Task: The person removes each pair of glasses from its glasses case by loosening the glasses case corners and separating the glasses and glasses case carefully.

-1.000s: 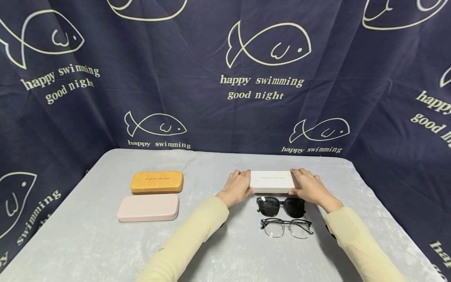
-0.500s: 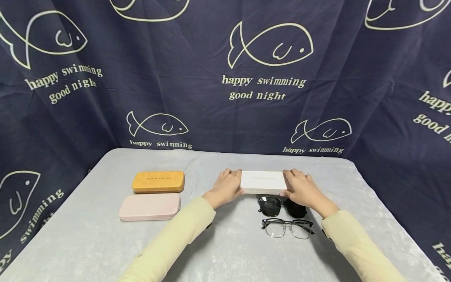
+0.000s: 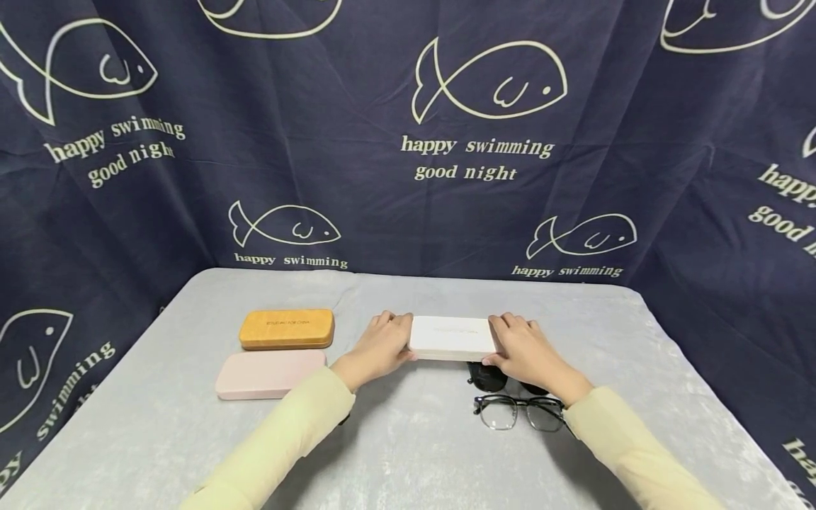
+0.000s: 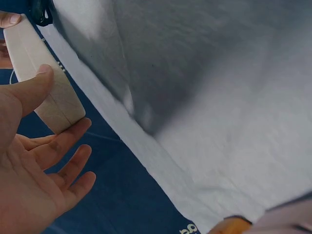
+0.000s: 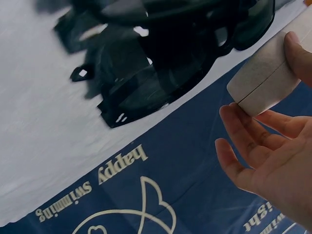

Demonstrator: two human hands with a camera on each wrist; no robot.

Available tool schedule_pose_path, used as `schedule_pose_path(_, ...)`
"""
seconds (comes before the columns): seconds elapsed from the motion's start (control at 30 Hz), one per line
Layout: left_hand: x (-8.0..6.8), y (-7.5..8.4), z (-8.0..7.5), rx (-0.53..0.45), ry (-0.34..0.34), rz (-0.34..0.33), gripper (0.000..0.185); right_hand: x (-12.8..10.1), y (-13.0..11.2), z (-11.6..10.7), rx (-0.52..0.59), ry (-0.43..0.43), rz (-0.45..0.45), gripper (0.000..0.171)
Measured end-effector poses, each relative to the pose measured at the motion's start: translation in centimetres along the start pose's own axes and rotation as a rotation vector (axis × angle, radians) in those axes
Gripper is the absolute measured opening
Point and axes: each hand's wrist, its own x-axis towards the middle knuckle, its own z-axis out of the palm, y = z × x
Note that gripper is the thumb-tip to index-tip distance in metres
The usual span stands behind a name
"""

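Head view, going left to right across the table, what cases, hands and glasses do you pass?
Pink case → orange case → left hand → white case → right hand. The sunglasses and clear glasses overlap the right hand, so they are left out.

Sunglasses (image 3: 487,375) half hidden behind hand (image 3: 525,350)

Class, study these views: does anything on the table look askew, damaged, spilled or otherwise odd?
Nothing stands out. The white case is shut and level between the left hand and right hand; the orange case and pink case lie squarely.
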Motion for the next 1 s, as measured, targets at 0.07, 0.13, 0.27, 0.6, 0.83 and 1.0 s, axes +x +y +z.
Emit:
schedule_pose_path(0.07, -0.5, -0.2, -0.3, -0.002, -0.008, -0.004, 0.046, 0.0, -0.5, 0.1, 0.001, 0.002, -0.001, 0.069)
schedule_pose_path(0.13, -0.9, -0.4, -0.7, 0.004, -0.018, -0.008, 0.046, 0.1, -1.0, 0.2, 0.003, 0.002, -0.003, 0.070)
schedule_pose_path(0.27, -1.9, -0.7, -1.2, 0.012, -0.034, -0.011, 0.047, 0.2, -2.0, 0.2, 0.003, 0.009, -0.014, 0.069)
schedule_pose_path(0.6, -4.0, -1.8, -1.8, 0.014, -0.012, 0.006, 0.048, 0.3, -4.0, 0.7, 0.013, 0.025, -0.056, 0.069)
schedule_pose_path(0.83, -5.3, -2.7, -1.7, 0.024, -0.005, 0.004, 0.050, 0.3, -5.2, 1.3, 0.042, 0.006, -0.072, 0.069)
schedule_pose_path(1.0, -6.2, -3.1, -1.5, 0.014, -0.004, 0.000, 0.055, 0.5, -5.8, 1.7, 0.056, -0.013, -0.082, 0.070)
